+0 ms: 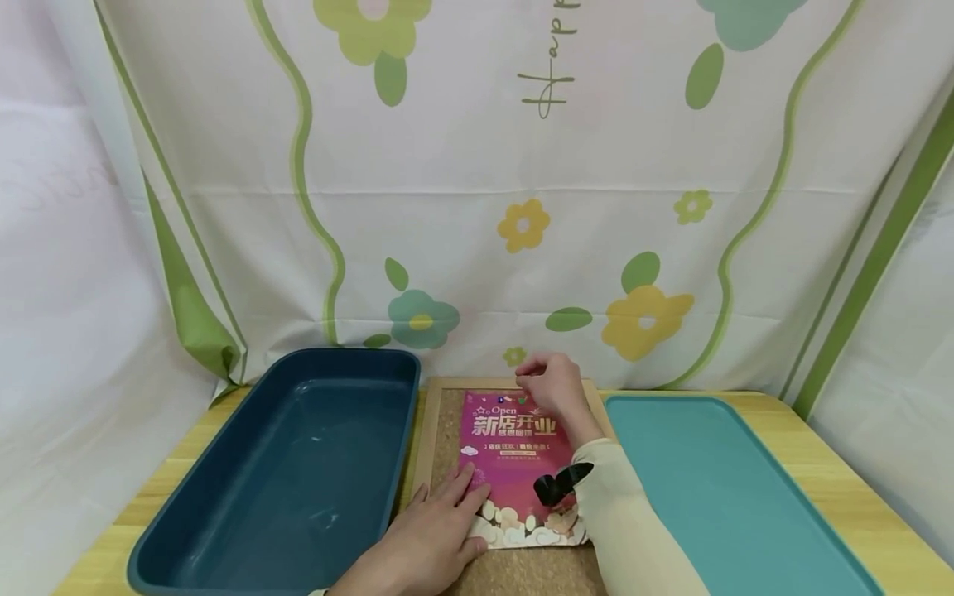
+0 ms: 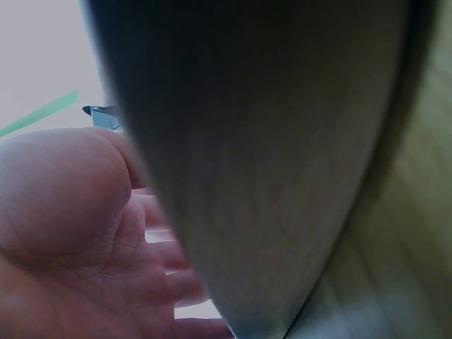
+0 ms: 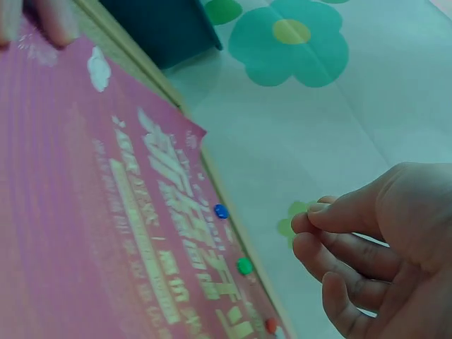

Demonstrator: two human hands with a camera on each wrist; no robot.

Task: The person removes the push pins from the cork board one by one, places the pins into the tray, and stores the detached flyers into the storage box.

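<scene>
A pink and purple poster (image 1: 514,472) with Chinese lettering and the word Open lies on a wood-framed cork board (image 1: 447,430). My left hand (image 1: 440,530) rests with fingers spread on the poster's lower left. Above the poster's top edge is my right hand (image 1: 553,387), its thumb tip against the index finger. Nothing shows between those fingertips in the right wrist view. A blue pushpin (image 3: 221,211), a green pushpin (image 3: 244,266) and a red pushpin (image 3: 271,325) sit along the top of the poster. In the left wrist view, a dark blurred surface hides part of the left fingers.
A deep navy tray (image 1: 406,414) stands left of the board on the wooden table (image 1: 835,472). On the right lies a shallow teal tray (image 1: 715,480). A flowered white cloth (image 1: 477,273) hangs behind. A black device (image 1: 562,483) is on the right wrist.
</scene>
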